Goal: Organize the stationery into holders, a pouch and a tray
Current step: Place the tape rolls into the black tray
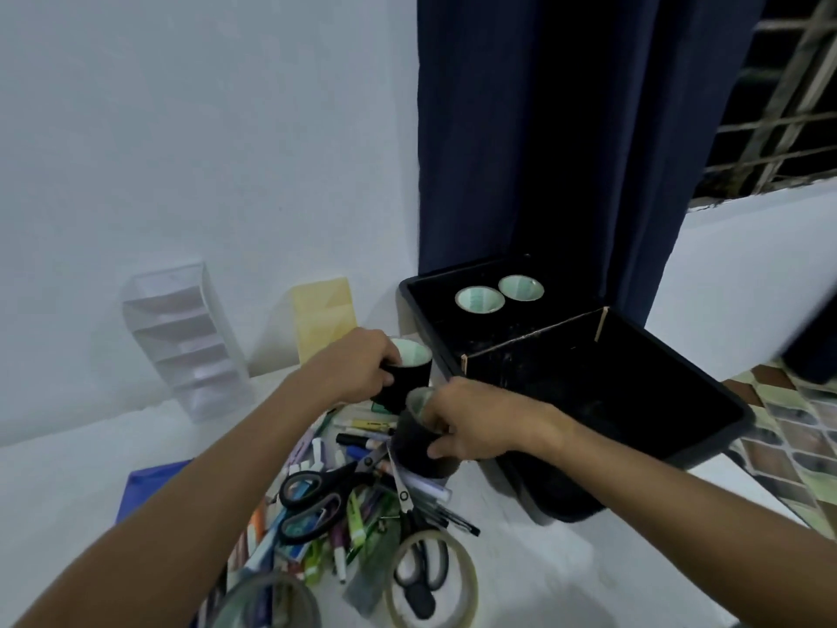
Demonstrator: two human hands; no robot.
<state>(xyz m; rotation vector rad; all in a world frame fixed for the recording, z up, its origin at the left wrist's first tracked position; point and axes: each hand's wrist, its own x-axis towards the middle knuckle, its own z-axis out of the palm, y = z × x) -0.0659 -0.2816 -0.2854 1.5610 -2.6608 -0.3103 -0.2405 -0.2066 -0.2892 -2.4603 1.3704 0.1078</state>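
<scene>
Head view, left hand [358, 364] grip round upright black holder [407, 376], right hand [471, 419] grip apparently clasping tilted holder [419, 446].

Both forearms bare up to frame edge, no sleeves in view. Left hand [358, 369] & right hand [471, 419]: no rings, watch, bands or gloves. Nails short, unpainted where visible. No marks seen.

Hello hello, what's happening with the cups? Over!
Left hand grips a black cup. Right hand grips another cup. Two more cups already stand in the black tray. Pens and scissors piled below. Over.
</scene>
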